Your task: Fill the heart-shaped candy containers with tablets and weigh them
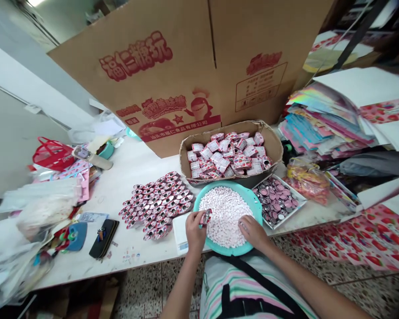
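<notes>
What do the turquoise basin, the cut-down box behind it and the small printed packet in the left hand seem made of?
Turquoise basin: likely plastic, smooth, evenly coloured.
Cut-down box: apparently cardboard, matt brown with a rough-cut rim.
Small printed packet: perhaps coated card or film, judging by its coloured print; finish too small to tell.

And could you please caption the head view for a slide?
Left hand holds a small container at a bowl of white pellets, right hand among them.
</notes>
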`<state>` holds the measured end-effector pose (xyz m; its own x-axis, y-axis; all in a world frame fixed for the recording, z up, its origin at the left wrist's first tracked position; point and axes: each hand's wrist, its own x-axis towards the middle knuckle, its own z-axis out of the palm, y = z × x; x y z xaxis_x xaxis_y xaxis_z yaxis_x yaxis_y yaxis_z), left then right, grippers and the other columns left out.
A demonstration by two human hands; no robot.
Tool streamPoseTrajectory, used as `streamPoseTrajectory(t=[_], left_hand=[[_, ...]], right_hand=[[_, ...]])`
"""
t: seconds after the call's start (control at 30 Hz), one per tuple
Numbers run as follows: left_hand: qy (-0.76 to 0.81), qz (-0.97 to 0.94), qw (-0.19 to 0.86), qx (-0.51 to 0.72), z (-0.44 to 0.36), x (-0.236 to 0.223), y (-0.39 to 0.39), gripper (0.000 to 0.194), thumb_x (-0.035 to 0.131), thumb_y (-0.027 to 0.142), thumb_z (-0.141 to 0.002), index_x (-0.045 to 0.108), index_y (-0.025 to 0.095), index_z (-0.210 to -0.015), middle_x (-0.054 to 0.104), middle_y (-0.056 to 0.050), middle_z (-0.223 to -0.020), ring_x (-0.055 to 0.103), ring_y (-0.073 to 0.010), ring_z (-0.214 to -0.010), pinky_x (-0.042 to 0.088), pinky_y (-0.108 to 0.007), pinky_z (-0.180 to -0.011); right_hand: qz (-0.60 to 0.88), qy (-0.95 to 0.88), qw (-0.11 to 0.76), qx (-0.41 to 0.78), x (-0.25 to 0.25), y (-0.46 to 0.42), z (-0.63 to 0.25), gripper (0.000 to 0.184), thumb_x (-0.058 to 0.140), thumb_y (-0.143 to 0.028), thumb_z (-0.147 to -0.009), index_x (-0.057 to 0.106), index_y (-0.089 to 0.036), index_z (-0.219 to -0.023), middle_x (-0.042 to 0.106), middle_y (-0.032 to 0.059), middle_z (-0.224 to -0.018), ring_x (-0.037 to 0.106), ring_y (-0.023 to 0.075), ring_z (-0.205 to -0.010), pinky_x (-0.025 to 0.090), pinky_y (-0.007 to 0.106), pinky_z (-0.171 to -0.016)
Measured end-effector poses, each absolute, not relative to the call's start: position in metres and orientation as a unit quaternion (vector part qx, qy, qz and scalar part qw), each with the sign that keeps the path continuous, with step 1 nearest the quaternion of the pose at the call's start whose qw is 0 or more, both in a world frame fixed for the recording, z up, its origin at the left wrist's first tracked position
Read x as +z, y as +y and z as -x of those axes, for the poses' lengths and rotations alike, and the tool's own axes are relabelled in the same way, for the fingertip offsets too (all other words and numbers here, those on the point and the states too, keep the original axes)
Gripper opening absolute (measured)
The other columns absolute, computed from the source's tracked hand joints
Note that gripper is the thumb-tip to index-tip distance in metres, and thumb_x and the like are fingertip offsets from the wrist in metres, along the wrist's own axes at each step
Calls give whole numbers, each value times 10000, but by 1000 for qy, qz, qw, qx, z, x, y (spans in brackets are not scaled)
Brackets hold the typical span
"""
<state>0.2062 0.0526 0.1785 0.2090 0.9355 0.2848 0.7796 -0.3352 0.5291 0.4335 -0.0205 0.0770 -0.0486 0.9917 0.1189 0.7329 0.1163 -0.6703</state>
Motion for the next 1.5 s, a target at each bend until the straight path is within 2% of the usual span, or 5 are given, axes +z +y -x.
streamPoseTrajectory(t=[0.23,0.43,0.93,1.33,1.5], left_hand=[[583,-749,147,278,-214,172,55,463,553,41,-670,623,242,-1081,581,-53,-963,559,-206,-904,474,-360,-819],[577,-743,172,292,-218,171,60,426,567,94,-705,609,231,-1107,568,-68,-993,551,-219,-945,471,-380,-848],[614,-710,209,274,-221,165,54,401,576,78,-692,620,226,-1062,574,-51,-955,562,-208,-925,473,-359,-839],[633,-657,262,315,-223,180,41,327,628,251,-751,597,226,-1075,576,-57,-995,573,-203,-950,473,-346,-859],[618,-602,353,361,-234,191,34,353,686,327,-710,581,194,-1020,614,-53,-981,597,-192,-921,489,-326,-838]], right_hand=[[628,-708,254,201,85,-21,-434,133,417,-190,-871,541,-203,-824,570,42,-827,511,169,-830,387,291,-740],[627,-716,231,202,86,-20,-435,158,407,-207,-878,557,-210,-832,583,44,-833,510,176,-844,374,295,-736],[632,-721,195,206,84,-21,-434,166,396,-217,-883,553,-206,-831,578,47,-834,502,169,-841,354,288,-740],[635,-719,202,200,86,-21,-435,148,420,-211,-863,562,-215,-818,585,45,-827,510,171,-834,354,282,-727],[636,-720,199,194,87,-22,-435,153,416,-212,-869,559,-211,-816,578,44,-818,511,169,-827,353,280,-717]])
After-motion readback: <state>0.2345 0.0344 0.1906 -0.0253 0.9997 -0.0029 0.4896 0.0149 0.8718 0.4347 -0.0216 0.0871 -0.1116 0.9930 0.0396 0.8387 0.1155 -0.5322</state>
